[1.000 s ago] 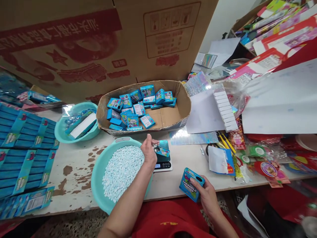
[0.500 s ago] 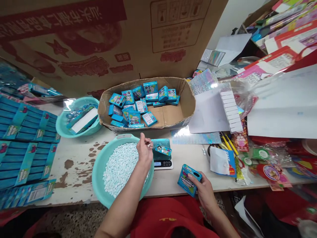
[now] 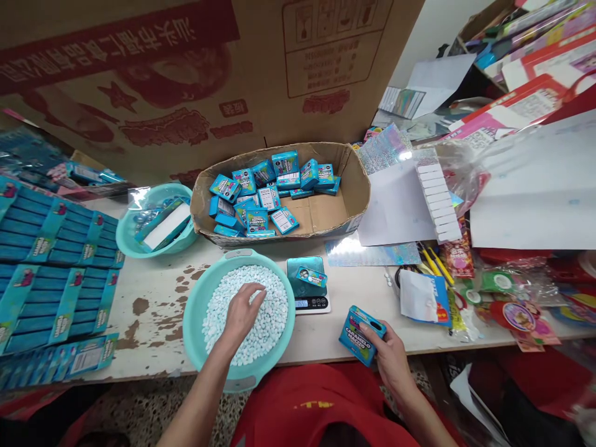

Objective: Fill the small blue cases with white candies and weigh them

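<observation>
My left hand (image 3: 242, 313) rests in the teal basin (image 3: 195, 310) on the heap of small pale-blue candies (image 3: 270, 310), its fingers curled down into them. My right hand (image 3: 388, 354) grips a blue candy box (image 3: 361, 334) at the table's front edge, the box's open end facing up. A small digital scale (image 3: 310, 287) stands just right of the basin, and a little open blue box (image 3: 311, 277) lies on its platform.
A cardboard tray (image 3: 354, 186) behind the scale holds several blue boxes. A second teal bowl (image 3: 128, 233) sits at back left. Flat blue cartons (image 3: 51, 273) cover the left. Papers, white strips, pencils and wrappers crowd the right. A large cardboard wall stands behind.
My left hand has left the small box on the scale and moved down and left into the basin of candies. My right hand still holds the blue box at the table edge.
</observation>
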A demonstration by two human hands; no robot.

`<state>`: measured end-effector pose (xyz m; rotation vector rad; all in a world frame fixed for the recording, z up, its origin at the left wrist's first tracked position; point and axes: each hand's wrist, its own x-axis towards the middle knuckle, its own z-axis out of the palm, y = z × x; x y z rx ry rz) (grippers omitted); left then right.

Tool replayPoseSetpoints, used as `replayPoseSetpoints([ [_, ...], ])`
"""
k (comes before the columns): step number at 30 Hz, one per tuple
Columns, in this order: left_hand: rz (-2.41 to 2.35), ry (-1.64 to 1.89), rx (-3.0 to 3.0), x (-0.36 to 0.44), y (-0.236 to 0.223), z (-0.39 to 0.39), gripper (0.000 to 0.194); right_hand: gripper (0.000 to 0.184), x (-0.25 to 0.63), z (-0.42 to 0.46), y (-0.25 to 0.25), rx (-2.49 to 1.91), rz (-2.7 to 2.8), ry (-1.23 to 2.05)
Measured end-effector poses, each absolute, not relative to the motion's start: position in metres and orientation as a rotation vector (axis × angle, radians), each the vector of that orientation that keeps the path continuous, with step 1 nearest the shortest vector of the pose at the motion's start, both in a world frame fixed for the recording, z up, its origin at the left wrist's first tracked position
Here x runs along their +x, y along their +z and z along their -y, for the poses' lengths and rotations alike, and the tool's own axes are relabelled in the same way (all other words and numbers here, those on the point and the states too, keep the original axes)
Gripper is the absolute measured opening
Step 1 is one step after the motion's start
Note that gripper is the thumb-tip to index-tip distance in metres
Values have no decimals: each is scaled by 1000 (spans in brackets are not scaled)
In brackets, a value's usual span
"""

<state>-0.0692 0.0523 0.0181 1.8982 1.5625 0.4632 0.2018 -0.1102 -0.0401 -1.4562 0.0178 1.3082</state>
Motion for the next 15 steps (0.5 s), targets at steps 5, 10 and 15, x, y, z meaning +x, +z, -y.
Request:
replayPoseSetpoints([
  [5,-1420,629,1994,-15,23,-68,20,45,202,114,-37,-1459,-21,1280],
  [10,-1288,574,2195,9,15,-74,25,48,204,116,-33,-1479,-89,1258],
  [15,-1295,509,2449,25,7,-71,25,49,205,114,-31,-1461,-121,1241],
])
